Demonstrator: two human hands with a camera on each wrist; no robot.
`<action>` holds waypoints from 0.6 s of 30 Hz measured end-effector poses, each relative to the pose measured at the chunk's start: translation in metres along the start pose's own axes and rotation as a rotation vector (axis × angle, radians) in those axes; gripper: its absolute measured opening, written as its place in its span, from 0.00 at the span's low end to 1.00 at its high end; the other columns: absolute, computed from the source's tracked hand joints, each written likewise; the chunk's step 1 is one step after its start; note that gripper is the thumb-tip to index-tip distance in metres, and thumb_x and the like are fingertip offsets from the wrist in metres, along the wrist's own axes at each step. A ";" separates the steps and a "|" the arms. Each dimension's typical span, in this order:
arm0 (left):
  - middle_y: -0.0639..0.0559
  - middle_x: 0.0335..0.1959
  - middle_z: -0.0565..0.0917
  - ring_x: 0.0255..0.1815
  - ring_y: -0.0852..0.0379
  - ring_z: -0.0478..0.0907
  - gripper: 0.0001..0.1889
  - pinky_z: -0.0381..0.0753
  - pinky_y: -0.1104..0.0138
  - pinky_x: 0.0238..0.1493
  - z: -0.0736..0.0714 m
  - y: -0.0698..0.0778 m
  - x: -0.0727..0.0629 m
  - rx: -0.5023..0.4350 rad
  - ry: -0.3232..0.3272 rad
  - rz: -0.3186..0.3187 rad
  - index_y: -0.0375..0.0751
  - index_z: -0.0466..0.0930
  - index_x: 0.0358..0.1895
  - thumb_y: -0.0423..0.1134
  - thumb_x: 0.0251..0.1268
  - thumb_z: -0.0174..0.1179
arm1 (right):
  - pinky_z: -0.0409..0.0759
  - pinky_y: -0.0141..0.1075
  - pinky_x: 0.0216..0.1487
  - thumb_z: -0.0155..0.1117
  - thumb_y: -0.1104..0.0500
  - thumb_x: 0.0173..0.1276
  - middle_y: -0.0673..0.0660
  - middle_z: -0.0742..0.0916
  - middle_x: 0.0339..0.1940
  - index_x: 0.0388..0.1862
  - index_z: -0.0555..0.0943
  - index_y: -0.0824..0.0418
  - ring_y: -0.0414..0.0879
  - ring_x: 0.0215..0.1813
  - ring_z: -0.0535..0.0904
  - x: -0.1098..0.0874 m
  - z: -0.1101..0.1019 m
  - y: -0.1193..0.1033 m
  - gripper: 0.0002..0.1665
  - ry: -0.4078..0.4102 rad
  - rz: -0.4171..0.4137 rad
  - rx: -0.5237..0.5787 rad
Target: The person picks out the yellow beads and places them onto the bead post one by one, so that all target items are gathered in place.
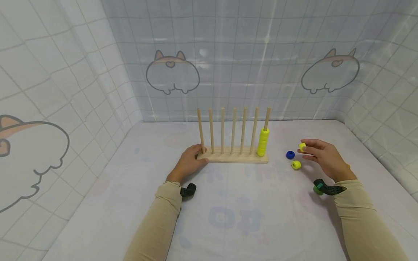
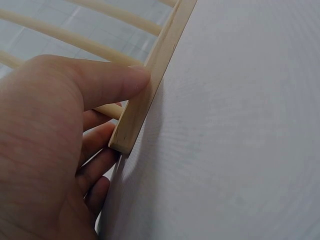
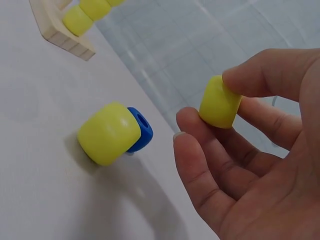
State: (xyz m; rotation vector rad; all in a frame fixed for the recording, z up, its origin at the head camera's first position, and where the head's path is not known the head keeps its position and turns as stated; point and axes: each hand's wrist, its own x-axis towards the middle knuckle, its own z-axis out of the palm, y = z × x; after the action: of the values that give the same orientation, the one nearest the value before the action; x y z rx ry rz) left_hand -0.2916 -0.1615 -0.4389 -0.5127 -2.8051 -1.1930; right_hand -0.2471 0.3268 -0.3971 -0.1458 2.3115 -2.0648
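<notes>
A wooden peg rack (image 1: pixel 235 157) with several upright rods stands on the table, and a stack of yellow beads (image 1: pixel 262 142) fills the lower part of its rightmost rod. My left hand (image 1: pixel 191 161) grips the left end of the rack's base, thumb on the front edge and fingers behind. To the right of the rack, my right hand (image 1: pixel 324 157) pinches a yellow bead (image 3: pixel 220 102) between thumb and fingers, above the table. Near those fingers lie a loose yellow bead (image 1: pixel 296 165) and a blue bead (image 1: pixel 290 155).
A green bead (image 1: pixel 317 190) lies partly hidden under the right wrist's black band (image 1: pixel 330 189). The pale cloth-covered table (image 1: pixel 228 195) meets tile-patterned curtains (image 1: pixel 248 65) at the back and sides.
</notes>
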 end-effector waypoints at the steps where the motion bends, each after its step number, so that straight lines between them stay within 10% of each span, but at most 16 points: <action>1: 0.45 0.72 0.69 0.74 0.43 0.62 0.21 0.62 0.50 0.72 0.000 0.000 0.000 0.000 -0.001 -0.001 0.44 0.79 0.60 0.43 0.64 0.67 | 0.83 0.30 0.50 0.65 0.55 0.73 0.52 0.81 0.59 0.65 0.74 0.62 0.37 0.51 0.84 0.000 0.000 0.000 0.26 0.004 -0.002 -0.005; 18: 0.46 0.73 0.69 0.75 0.45 0.61 0.20 0.61 0.52 0.73 0.000 0.000 0.000 -0.012 -0.009 -0.013 0.45 0.79 0.59 0.44 0.64 0.67 | 0.83 0.32 0.51 0.64 0.55 0.74 0.51 0.81 0.60 0.66 0.75 0.62 0.39 0.53 0.83 0.003 0.012 -0.010 0.25 -0.007 -0.025 0.011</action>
State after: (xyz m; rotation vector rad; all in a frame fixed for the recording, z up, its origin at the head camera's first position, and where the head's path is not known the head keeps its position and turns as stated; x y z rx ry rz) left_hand -0.2916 -0.1610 -0.4388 -0.5030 -2.8151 -1.2131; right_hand -0.2483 0.3140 -0.3887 -0.1824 2.3062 -2.0843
